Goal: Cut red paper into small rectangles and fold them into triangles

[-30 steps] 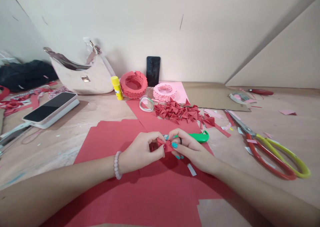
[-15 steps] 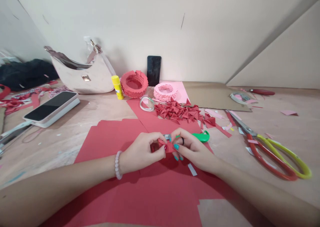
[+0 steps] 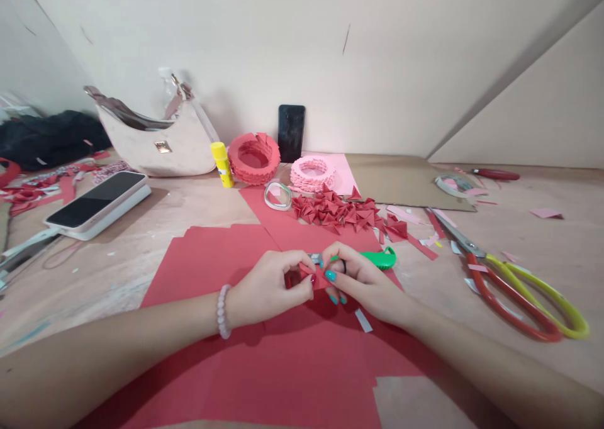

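Between my two hands is a small folded piece of red paper [image 3: 321, 280]. My left hand [image 3: 276, 285] pinches its left side between thumb and fingers. From the other side my right hand [image 3: 359, 282] grips it, thumb on top, and the fingertips partly cover the folds. Just behind the fingers a green utility knife [image 3: 384, 258] lies on large red paper sheets [image 3: 264, 372], its middle hidden by my right hand. Farther back is a heap of small folded red paper triangles [image 3: 335, 210].
Behind the heap stand a red paper ring stack [image 3: 255, 172], a pink one [image 3: 311, 182], a glue stick [image 3: 222, 165] and an upright phone [image 3: 290, 133]. Scissors [image 3: 512, 287] lie at right. At left are a handbag [image 3: 155, 155], another phone [image 3: 99, 202] and paper scraps.
My right thumb has shifted very slightly on the folded red paper. Both hands otherwise stay in place, still pinching it.
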